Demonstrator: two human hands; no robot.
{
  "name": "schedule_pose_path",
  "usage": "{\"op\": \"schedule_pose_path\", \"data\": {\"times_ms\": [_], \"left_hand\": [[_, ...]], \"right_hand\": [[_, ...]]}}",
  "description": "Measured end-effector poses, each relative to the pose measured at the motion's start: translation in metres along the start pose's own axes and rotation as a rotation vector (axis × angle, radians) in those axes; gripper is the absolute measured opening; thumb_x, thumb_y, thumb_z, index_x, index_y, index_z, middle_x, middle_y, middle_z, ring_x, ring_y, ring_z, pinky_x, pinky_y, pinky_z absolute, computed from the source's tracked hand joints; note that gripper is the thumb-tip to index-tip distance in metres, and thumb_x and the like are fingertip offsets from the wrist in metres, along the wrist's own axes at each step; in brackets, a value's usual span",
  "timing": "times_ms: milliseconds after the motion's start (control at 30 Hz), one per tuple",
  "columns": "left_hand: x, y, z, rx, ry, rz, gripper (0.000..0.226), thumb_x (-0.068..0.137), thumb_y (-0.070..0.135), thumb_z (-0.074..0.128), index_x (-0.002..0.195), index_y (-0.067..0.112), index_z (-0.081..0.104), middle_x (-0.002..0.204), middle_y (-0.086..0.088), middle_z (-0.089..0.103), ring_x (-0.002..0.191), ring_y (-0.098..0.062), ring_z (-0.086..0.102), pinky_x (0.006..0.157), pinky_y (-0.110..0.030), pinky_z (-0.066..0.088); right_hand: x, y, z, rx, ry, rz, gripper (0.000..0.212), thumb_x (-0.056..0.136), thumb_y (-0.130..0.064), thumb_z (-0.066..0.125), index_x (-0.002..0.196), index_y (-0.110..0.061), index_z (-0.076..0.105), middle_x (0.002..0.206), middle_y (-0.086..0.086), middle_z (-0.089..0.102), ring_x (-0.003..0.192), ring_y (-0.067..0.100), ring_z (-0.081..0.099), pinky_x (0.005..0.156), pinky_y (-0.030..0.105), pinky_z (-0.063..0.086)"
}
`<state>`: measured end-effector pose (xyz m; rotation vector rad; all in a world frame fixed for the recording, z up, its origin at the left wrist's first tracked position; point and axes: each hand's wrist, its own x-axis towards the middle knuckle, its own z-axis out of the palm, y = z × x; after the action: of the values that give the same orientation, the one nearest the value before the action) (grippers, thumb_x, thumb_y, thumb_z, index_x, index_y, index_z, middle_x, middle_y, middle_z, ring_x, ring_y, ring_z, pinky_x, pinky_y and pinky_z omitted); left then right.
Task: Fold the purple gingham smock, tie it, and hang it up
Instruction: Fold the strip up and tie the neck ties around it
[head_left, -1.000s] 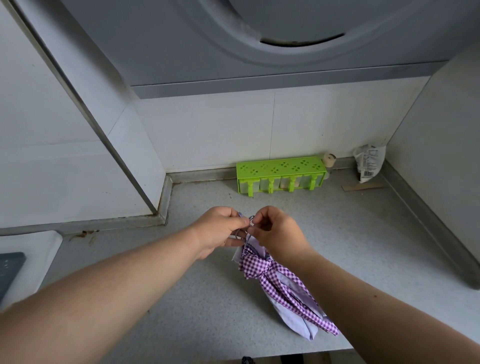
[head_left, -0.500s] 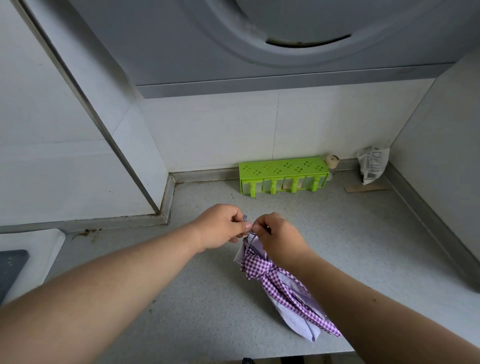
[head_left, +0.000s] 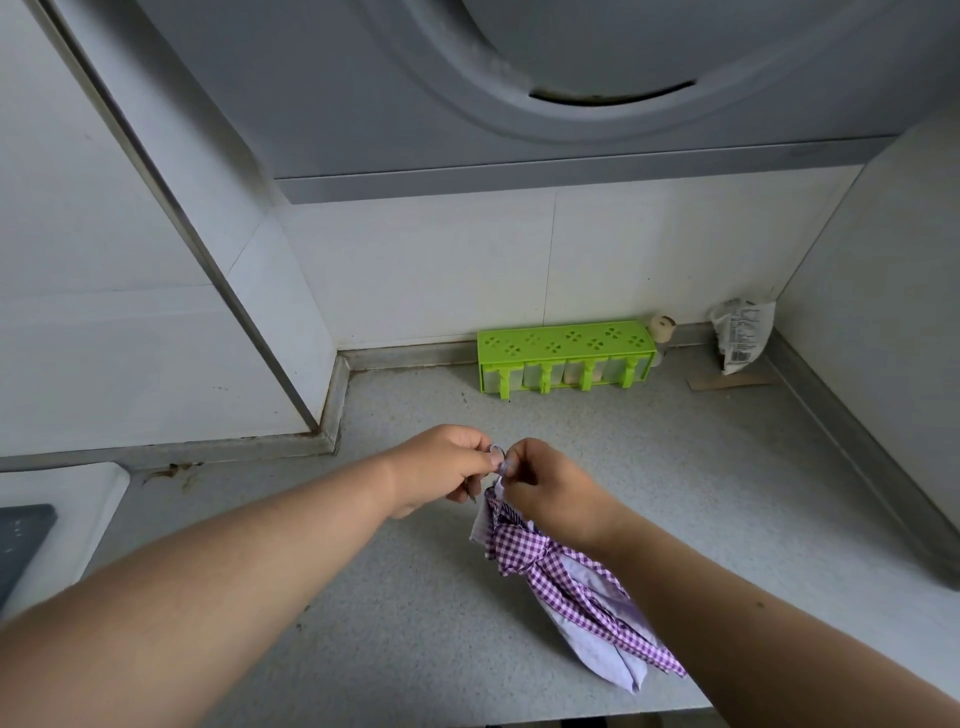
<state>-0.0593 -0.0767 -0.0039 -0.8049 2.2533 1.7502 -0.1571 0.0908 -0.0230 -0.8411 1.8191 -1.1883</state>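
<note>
My left hand (head_left: 441, 467) and right hand (head_left: 550, 493) meet above the grey counter (head_left: 675, 493), fingertips of both pinching a small loop (head_left: 497, 453) at the top of the purple gingham smock (head_left: 566, 582). The smock lies folded in a narrow bundle, tied round with its gingham strap, trailing toward my right forearm. Behind stands a green rack (head_left: 563, 356). At far right, a crumpled packet (head_left: 740, 335) bears print too small to read.

- No text legible anywhere.
- White packet (head_left: 744, 332) in back right corner of the table (head_left: 675, 467): dark print on its face, too small and blurred to read.
</note>
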Motion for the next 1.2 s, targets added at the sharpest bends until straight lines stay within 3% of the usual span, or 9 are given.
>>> {"op": "schedule_pose_path", "data": {"times_ms": [133,267,433,500,567,667,867,1000,1200], "left_hand": [[-0.002,-0.003,0.003,-0.178,-0.020,-0.076,0.020,0.104,0.011,0.061,0.085,0.015,0.067,0.062,0.002,0.048,0.057,-0.008,0.048,0.054,-0.023,0.037],[-0.005,0.000,0.004,-0.234,-0.034,-0.108,0.020,0.103,0.008,0.060,0.086,0.015,0.067,0.060,0.004,0.048,0.056,-0.007,0.045,0.055,-0.023,0.033],[-0.004,0.003,0.007,-0.320,0.007,-0.107,0.023,0.103,0.005,0.058,0.083,0.015,0.063,0.058,0.002,0.044,0.054,-0.008,0.041,0.052,-0.023,0.030],[-0.004,0.004,0.009,-0.320,0.017,-0.108,0.023,0.104,0.007,0.059,0.083,0.016,0.063,0.057,0.003,0.045,0.053,-0.007,0.041,0.052,-0.023,0.031],[-0.004,0.006,0.009,-0.286,0.029,-0.103,0.022,0.104,0.011,0.060,0.084,0.017,0.063,0.061,0.004,0.047,0.055,-0.008,0.044,0.052,-0.024,0.033],[-0.003,0.007,0.009,-0.183,0.071,-0.087,0.018,0.104,0.017,0.061,0.087,0.017,0.062,0.065,0.004,0.049,0.057,-0.010,0.050,0.052,-0.025,0.038],[-0.001,0.005,0.004,0.124,0.212,-0.035,0.024,0.107,0.026,0.054,0.086,0.017,0.056,0.069,0.002,0.059,0.056,-0.012,0.055,0.056,-0.028,0.043],[0.001,0.006,-0.004,0.492,0.282,0.028,0.027,0.108,0.030,0.051,0.084,0.018,0.048,0.083,-0.009,0.067,0.069,-0.021,0.058,0.065,-0.039,0.048],[0.000,0.006,0.003,0.720,0.362,0.081,0.035,0.109,0.032,0.049,0.078,0.023,0.035,0.079,-0.003,0.053,0.065,-0.017,0.045,0.054,-0.034,0.027]], "right_hand": [[-0.001,0.004,0.004,-0.069,0.144,-0.134,0.024,0.092,-0.019,0.075,0.100,-0.023,0.054,0.074,-0.008,0.054,0.061,0.004,0.046,0.059,0.026,0.041],[-0.001,0.004,0.003,-0.033,0.227,-0.175,0.017,0.090,-0.018,0.080,0.092,-0.021,0.063,0.071,-0.010,0.060,0.057,0.000,0.050,0.058,0.023,0.042],[-0.002,0.001,0.003,-0.006,0.262,-0.162,0.017,0.094,-0.022,0.075,0.085,-0.026,0.061,0.062,-0.012,0.061,0.056,0.009,0.054,0.054,0.031,0.044],[-0.005,0.000,0.003,0.016,0.243,-0.173,0.021,0.096,-0.021,0.072,0.084,-0.032,0.058,0.062,-0.003,0.062,0.058,0.018,0.055,0.053,0.032,0.041],[-0.008,-0.001,0.003,0.025,0.213,-0.167,0.021,0.098,-0.023,0.070,0.085,-0.034,0.057,0.066,0.018,0.064,0.056,0.021,0.051,0.052,0.034,0.038],[-0.011,-0.002,0.002,0.026,0.173,-0.133,0.018,0.099,-0.025,0.069,0.087,-0.032,0.057,0.073,0.031,0.063,0.056,0.022,0.047,0.054,0.036,0.036],[-0.011,0.004,-0.003,-0.033,0.075,-0.096,0.014,0.098,-0.031,0.069,0.087,-0.034,0.061,0.081,0.020,0.073,0.062,0.037,0.060,0.062,0.045,0.048],[-0.013,0.005,-0.005,-0.094,-0.003,-0.059,0.012,0.098,-0.031,0.068,0.087,-0.034,0.063,0.085,0.010,0.076,0.069,0.032,0.066,0.066,0.048,0.053],[-0.012,0.003,-0.008,-0.106,-0.091,0.008,0.009,0.097,-0.027,0.069,0.088,-0.024,0.067,0.074,-0.005,0.073,0.069,0.017,0.060,0.070,0.039,0.049]]}}
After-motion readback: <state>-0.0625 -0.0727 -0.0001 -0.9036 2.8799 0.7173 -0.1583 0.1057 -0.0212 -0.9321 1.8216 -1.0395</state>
